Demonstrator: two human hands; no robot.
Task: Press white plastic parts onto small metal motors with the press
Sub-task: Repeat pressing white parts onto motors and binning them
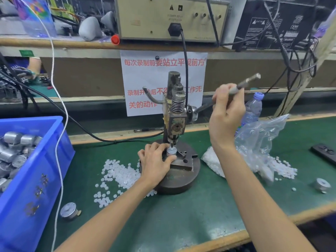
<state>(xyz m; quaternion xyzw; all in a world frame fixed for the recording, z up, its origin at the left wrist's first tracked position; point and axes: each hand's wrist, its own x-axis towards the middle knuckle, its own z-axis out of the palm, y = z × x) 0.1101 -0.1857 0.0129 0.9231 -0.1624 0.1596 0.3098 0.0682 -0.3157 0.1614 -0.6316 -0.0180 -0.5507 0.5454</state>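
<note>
A small hand press (177, 113) stands on a round dark base (180, 180) in the middle of the green mat. My left hand (154, 160) grips a small metal motor (171, 151) seated under the press ram, with a white plastic part on top of it. Up and to the right, my right hand (227, 110) is closed around the press lever (249, 81), which is raised. Loose white plastic parts (116, 175) lie left of the base. More spill from a clear plastic bag (258, 142) on the right.
A blue bin (38, 171) holding several metal motors sits at the left. Single motors lie on the mat at front left (70, 211) and right (322, 185). A water bottle (253, 108) stands behind the bag. Cables and a white cord hang at the left.
</note>
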